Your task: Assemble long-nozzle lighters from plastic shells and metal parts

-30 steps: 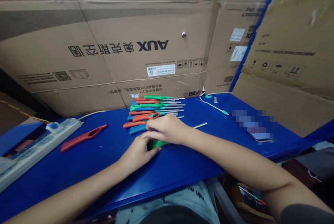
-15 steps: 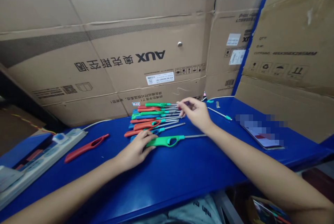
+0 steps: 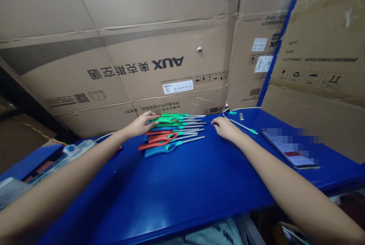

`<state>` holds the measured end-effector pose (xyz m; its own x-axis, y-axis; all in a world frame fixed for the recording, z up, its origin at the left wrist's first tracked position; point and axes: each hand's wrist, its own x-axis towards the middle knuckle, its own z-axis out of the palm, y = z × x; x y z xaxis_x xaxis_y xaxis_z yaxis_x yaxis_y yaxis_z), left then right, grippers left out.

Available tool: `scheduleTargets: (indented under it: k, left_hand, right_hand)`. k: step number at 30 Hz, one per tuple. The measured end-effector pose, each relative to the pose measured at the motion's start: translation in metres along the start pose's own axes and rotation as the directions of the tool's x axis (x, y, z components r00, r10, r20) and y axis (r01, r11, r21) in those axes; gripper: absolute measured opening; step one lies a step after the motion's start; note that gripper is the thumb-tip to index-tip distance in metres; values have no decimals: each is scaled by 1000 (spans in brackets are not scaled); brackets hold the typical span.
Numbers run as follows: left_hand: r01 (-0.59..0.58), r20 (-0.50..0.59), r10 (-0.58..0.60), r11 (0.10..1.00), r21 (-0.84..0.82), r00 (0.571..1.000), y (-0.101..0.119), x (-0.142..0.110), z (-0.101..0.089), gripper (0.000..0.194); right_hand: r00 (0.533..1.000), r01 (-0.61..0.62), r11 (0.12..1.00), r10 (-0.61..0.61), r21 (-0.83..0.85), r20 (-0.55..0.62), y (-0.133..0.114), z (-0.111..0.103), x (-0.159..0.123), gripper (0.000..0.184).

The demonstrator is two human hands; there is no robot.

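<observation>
Several long-necked stick lighters lie side by side in a pile, with green, blue and red handles and metal tubes pointing right. My left hand (image 3: 142,124) grips the handle of a green stick lighter (image 3: 168,120) at the back of the pile. A blue stick lighter (image 3: 159,150) lies nearest to me, and an orange-red stick lighter (image 3: 161,137) is just behind it. My right hand (image 3: 224,128) rests low over the table, right of the metal tips, with its fingers pinched together. Whatever is between those fingers is too small to make out.
A blue table (image 3: 171,188) is backed by cardboard (image 3: 142,43). To the right lie a thin metal tube with a green end (image 3: 245,127), a small clear piece (image 3: 241,116) and a phone (image 3: 291,150). A power strip (image 3: 54,165) stands left, partly behind my left arm.
My left hand has carried the green lighter from the front of the pile to its back. My right hand has moved slightly right and down, away from the metal tips.
</observation>
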<state>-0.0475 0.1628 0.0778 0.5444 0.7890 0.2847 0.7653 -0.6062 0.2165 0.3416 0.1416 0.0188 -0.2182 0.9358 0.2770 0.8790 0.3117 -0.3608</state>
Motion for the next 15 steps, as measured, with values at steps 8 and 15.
scheduleTargets:
  k: [8,15]
  left_hand:
    - [120,-72,-116,991,52,991,1,-10,-1,62]
    - [345,60,-362,919,188,930,-17,-64,-48,56]
  right_hand:
    - [983,103,985,-80,-138,165,10,6,-3,29]
    - [984,144,975,-123,-168,126,11,10,-4,33]
